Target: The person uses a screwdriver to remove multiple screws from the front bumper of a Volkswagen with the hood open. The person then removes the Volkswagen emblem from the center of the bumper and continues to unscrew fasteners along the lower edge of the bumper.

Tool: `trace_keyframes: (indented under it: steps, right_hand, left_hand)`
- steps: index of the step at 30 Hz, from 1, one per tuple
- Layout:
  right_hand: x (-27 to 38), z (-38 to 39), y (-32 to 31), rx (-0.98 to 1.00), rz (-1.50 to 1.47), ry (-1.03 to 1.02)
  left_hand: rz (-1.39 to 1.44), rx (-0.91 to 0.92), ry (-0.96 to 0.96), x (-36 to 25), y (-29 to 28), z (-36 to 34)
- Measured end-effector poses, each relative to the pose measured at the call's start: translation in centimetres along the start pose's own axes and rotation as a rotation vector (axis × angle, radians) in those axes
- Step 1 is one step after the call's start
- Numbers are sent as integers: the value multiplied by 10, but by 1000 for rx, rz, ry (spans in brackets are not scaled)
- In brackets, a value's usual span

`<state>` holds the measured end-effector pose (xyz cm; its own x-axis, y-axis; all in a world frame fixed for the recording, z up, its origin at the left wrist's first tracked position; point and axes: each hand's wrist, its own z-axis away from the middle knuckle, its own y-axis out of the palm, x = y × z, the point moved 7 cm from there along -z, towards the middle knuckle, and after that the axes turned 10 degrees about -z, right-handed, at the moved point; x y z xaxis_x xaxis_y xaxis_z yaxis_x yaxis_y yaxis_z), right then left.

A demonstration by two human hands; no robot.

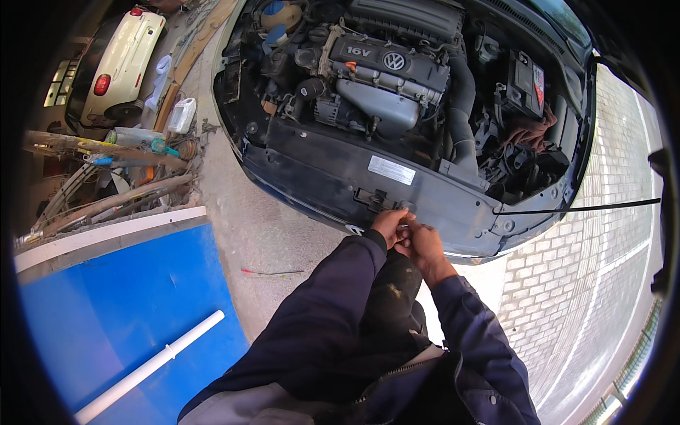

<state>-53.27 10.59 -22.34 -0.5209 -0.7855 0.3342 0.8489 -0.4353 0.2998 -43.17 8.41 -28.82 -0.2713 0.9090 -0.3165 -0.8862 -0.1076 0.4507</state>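
At the front edge of a car's open engine bay, my left hand (392, 227) and my right hand (423, 246) meet with their fingers closed together. Whatever lies between the fingertips is hidden or too small to name. Just beyond them is the hood latch (372, 197) on the dark front panel (319, 170), which carries a silver label (392, 170). Behind the panel sits the engine, under a black engine cover (375, 58) with an orange dipstick handle (350, 65).
A thin black prop rod (581, 210) slants across the right side. The battery (524, 83) stands at the bay's right, with a brown rag (530, 132) by it. Left are a blue wall (134, 304) with a white pipe (152, 365), piled scrap (106, 166) and a pale car (124, 64).
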Motion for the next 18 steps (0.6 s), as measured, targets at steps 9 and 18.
trace_keyframes:
  steps: [9,18]
  right_hand:
    - [53,55,34,-156,1476,-926]
    - [47,11,30,-43,1450,-630]
  left_hand:
    - [-11,-26,72,1,-10,-15]
    - [11,2,65,2,-17,-20]
